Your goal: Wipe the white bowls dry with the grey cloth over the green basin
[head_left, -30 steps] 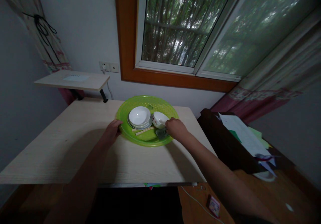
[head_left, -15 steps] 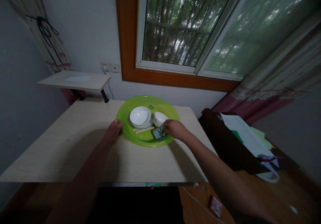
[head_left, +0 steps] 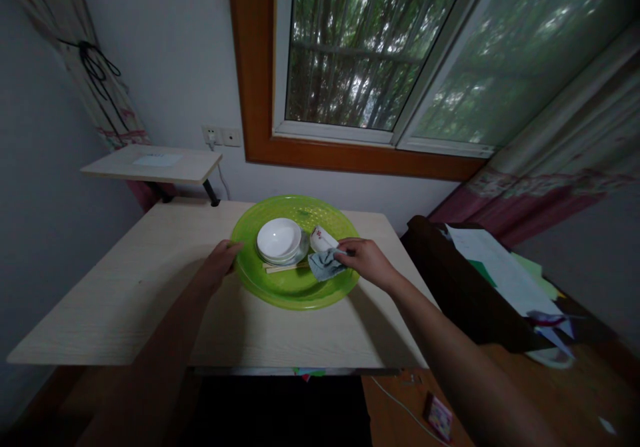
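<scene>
A large green basin (head_left: 295, 297) rests on the pale wooden table. Inside it, on the left, white bowls (head_left: 279, 239) are stacked on a plate, with light chopsticks (head_left: 285, 268) in front of them. My left hand (head_left: 220, 260) is closed on the basin's left rim. My right hand (head_left: 367, 260) has its fingers pinched on a grey-blue cloth (head_left: 325, 264) over the basin's right side. Just behind the cloth, a small white bowl with red marks (head_left: 323, 239) is tilted, touching or very near my right fingertips.
A raised wooden shelf (head_left: 155, 163) stands at the table's back left, below a wall socket (head_left: 221, 136). Right of the table is a dark brown piece of furniture (head_left: 450, 287) with papers on it. A window is behind.
My right hand has moved slightly right, and the cloth is lifted and more spread out. The small bowl has tipped so its red-marked side shows. My left hand still grips the rim.
</scene>
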A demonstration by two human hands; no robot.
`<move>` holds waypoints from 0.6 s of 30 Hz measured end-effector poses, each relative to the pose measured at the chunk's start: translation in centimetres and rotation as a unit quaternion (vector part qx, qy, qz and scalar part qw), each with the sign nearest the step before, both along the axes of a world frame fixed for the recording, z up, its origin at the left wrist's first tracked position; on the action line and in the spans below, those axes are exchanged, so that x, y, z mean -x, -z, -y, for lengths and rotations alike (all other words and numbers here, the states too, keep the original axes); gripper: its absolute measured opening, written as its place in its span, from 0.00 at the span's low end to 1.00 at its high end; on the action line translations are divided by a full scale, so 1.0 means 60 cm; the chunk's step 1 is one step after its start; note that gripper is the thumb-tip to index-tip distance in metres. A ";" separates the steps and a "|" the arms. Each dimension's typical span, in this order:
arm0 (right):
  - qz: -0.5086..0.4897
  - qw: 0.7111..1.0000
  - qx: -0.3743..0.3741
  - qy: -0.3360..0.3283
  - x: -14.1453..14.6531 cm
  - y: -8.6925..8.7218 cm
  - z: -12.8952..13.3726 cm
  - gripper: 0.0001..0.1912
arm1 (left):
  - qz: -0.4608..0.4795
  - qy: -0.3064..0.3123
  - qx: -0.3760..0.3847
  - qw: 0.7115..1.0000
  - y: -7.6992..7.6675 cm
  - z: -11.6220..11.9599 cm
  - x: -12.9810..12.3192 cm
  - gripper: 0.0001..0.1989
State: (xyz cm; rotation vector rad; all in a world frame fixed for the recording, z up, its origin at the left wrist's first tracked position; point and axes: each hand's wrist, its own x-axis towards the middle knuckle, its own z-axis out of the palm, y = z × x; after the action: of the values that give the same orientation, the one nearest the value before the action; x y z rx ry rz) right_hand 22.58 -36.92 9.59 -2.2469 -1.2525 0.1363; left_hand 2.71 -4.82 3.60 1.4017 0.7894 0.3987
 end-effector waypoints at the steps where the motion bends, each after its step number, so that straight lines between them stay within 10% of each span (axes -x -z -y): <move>1: 0.003 1.000 -0.011 0.012 0.001 -0.004 0.004 0.08 | 0.010 -0.058 -0.033 0.998 -0.002 -0.006 0.000 0.16; 5: 0.059 0.996 -0.059 0.021 0.005 -0.016 0.010 0.08 | 0.096 -0.213 -0.180 0.955 -0.025 -0.012 -0.009 0.11; 12: 0.212 0.972 -0.081 -0.061 0.024 -0.012 -0.039 0.10 | 0.178 0.091 -0.075 0.977 -0.071 0.083 -0.078 0.21; 18: 0.289 0.938 -0.105 -0.161 0.041 0.009 -0.088 0.09 | 0.172 0.127 0.093 0.972 -0.069 0.104 -0.143 0.27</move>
State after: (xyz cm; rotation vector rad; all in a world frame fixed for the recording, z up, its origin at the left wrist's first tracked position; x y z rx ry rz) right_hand 20.09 -31.63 9.08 -1.9382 -1.8333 -0.5526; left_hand 11.32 -11.04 7.75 1.1962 0.3485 0.3453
